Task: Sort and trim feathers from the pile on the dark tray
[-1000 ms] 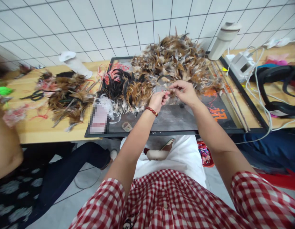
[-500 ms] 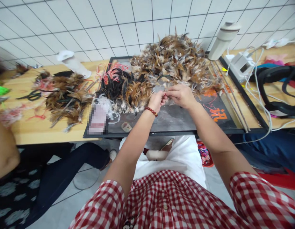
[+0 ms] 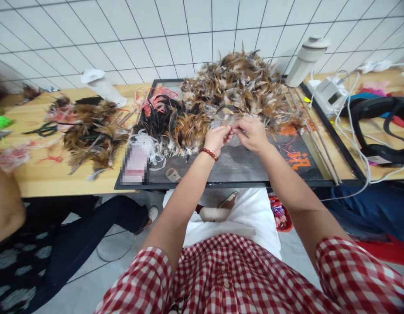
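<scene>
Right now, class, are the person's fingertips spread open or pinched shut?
Pinched shut: left hand and right hand meet fingertip to fingertip on a small feather.

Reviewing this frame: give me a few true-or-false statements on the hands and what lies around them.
1. The left hand and right hand meet at the fingertips in front of the big heap of brown feathers. True.
2. The red bead bracelet is on the right wrist. False: it circles the left wrist.
3. The dark-handled scissors lie inside the black-framed dark tray. False: they lie on the light wooden table, left of the tray.
4. A white lidded tumbler stands near the tray's far right corner. True.
</scene>
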